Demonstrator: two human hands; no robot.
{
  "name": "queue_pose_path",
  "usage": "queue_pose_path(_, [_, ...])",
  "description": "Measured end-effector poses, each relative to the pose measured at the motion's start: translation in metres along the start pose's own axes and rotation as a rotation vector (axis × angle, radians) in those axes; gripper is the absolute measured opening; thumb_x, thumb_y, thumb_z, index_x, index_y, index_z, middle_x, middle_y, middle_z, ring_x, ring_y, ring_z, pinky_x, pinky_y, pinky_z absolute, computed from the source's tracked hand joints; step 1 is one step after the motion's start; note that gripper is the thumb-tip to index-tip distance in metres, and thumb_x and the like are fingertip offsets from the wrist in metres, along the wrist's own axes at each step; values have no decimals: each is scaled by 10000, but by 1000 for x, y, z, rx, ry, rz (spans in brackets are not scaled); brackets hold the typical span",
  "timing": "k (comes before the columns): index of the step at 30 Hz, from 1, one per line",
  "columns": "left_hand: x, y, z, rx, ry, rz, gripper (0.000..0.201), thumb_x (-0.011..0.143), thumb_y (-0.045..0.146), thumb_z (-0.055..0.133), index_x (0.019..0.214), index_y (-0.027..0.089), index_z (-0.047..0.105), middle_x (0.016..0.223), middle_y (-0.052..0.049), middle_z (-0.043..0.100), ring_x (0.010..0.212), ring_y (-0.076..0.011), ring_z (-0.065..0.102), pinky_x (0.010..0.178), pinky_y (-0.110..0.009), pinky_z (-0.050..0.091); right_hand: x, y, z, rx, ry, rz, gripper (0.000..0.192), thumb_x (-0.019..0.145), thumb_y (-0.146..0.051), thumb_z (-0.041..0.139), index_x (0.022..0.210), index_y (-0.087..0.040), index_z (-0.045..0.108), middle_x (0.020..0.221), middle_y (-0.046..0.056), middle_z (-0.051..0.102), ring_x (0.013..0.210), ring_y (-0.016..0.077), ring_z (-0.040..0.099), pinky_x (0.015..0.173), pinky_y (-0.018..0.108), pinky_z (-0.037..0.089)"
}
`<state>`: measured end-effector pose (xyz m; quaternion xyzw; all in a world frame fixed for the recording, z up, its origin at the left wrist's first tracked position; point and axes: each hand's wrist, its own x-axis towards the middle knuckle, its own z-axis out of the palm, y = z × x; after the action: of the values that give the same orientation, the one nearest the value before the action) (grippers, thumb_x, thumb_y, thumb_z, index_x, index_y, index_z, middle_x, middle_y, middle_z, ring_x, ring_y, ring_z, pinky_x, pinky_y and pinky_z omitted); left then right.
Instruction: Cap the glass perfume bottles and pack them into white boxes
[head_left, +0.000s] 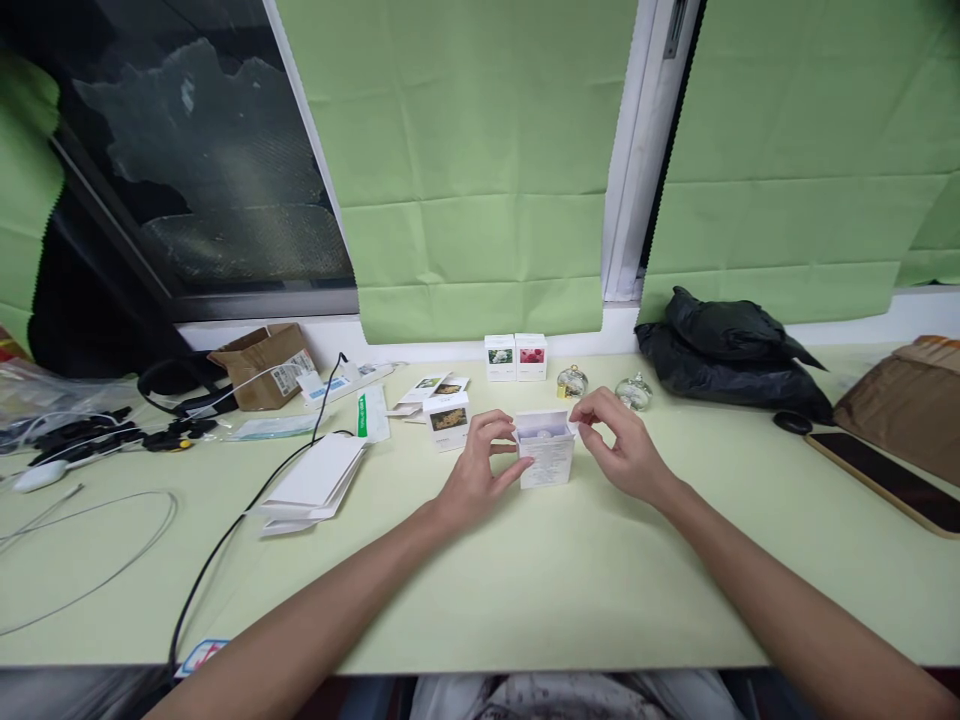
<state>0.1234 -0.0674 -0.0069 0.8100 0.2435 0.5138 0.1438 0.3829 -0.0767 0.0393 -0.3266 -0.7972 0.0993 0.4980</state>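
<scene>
A small white printed box [546, 470] stands upright in front of me with its top open; something pale and rounded shows inside. My left hand [476, 475] grips its left side, thumb on the front face. At the box's upper right corner, the thumb and forefinger of my right hand [619, 450] pinch a white side flap. Just left of my left hand stands a white box with a yellow flower picture [448, 425]. Behind my right hand are two clear glass ornaments, one with a yellow tag [572, 382] and a second ornament [634, 392].
Two closed flower-picture boxes [515, 358] stand at the back. Flattened white cartons [319, 480] lie left, beside a black cable [247, 515]. A brown cardboard box [266, 365] is farther back. To the right are black plastic bags [724, 350] and a phone [889, 480].
</scene>
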Motion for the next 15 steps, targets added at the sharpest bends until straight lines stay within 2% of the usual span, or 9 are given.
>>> queue_pose_path(6, [2,3,-2,54,-7,3,444,979,216,695,1336,297,443,1451,-113,406,1322,-231,542,933,-462,684,-2,1,1,-2,-30,-64,148,990,-191,580,1115,-260,621,1069,86,595,1028,274,567,854,440,528])
queue_pose_path(15, [1,-1,-2,127,16,45,474,956,238,732,1316,285,427,1376,-109,439,1158,-202,610,907,-465,681,-1,1,4,-66,19,-93,67,1006,-209,601,1037,-255,638,1004,75,573,941,256,591,824,430,505])
